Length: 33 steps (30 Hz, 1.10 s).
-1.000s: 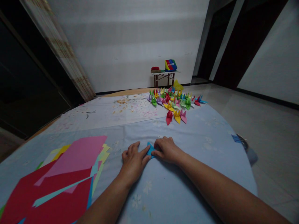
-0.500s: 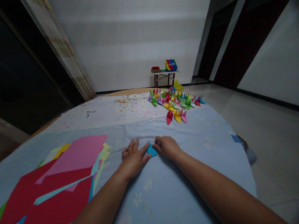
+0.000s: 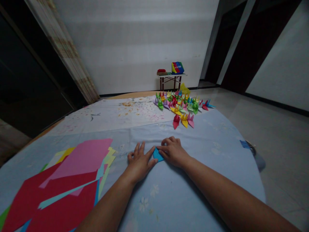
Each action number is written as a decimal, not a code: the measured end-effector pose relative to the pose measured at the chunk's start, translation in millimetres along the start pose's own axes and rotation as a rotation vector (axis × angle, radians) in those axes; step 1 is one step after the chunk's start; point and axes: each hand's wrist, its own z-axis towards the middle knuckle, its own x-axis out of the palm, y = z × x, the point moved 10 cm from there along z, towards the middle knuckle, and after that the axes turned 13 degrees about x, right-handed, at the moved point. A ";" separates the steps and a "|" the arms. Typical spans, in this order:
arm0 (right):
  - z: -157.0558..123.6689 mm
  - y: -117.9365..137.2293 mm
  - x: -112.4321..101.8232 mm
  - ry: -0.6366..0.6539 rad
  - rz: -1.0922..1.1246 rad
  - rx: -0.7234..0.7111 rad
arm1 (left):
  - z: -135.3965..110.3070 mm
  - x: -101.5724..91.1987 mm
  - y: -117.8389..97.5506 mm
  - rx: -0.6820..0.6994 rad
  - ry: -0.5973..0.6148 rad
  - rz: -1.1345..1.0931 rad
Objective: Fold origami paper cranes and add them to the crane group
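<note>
A small piece of folded blue paper (image 3: 158, 156) lies on the light-blue tablecloth (image 3: 178, 199), its narrow corner pointing away from me. My left hand (image 3: 139, 162) holds its left side, with the index fingertip at the far corner and the thumb at the near left edge. The other fingers of that hand are spread on the cloth. From the right, my right hand (image 3: 174, 151) presses on the paper near its top and right edge, fingers bent and close together. Its fingertips partly cover the paper.
Coloured paper sheets (image 3: 65, 190) lie in a loose stack at the left, with cut strips on top. Several folded paper cranes (image 3: 177, 104) stand at the far right of the round table. Beyond it, a small side table (image 3: 172, 75) carries a colourful box (image 3: 177, 68).
My right hand has shifted slightly, its index finger now stretched out across the paper toward the top corner. The left hand keeps its hold. The view has moved a little.
</note>
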 end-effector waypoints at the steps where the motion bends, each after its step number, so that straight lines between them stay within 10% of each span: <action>1: 0.9 -1.6 -0.9 -0.010 0.000 0.008 | 0.1 0.3 0.0 -0.001 0.003 0.001; 9: -2.6 3.7 -7.8 -0.037 0.127 -0.061 | -2.1 1.0 2.6 -0.021 -0.042 0.004; 16: 0.4 -1.9 7.0 0.053 0.182 -0.030 | -10.5 -23.2 -11.7 0.101 -0.319 -0.042; 33: 6.6 -14.6 13.5 0.156 0.212 0.003 | -6.1 -22.4 9.8 -0.082 -0.320 -0.145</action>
